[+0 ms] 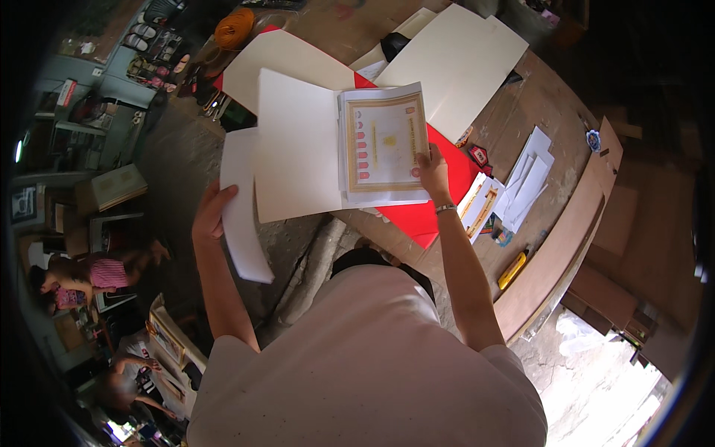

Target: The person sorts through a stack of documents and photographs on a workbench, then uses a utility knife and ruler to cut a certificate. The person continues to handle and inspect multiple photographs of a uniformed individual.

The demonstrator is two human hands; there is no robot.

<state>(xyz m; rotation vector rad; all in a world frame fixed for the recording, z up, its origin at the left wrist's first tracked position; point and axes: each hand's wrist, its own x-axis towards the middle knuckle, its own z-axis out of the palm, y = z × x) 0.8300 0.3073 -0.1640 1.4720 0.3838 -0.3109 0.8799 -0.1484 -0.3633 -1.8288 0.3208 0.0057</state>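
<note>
My left hand (212, 214) is closed on the edge of a narrow white sheet (243, 223), thumb on top, which hangs down and curls at its lower end. My right hand (433, 173) grips the right edge of a certificate (383, 145) with a gold border and a column of small red emblems, lying on a stack of white sheets. A large cream card (298, 153) spreads to the left of the certificate, its left edge close to the white sheet. Beneath them a red sheet (456, 165) rests on the table. A bracelet circles my right wrist.
Large cream boards (462, 56) lie on the wooden table (547, 93). To the right are loose white papers (530, 175), a yellow utility knife (512, 270) and a long brown board (555, 253). An orange coil (234, 28) sits at the far left. Two people are off to the left.
</note>
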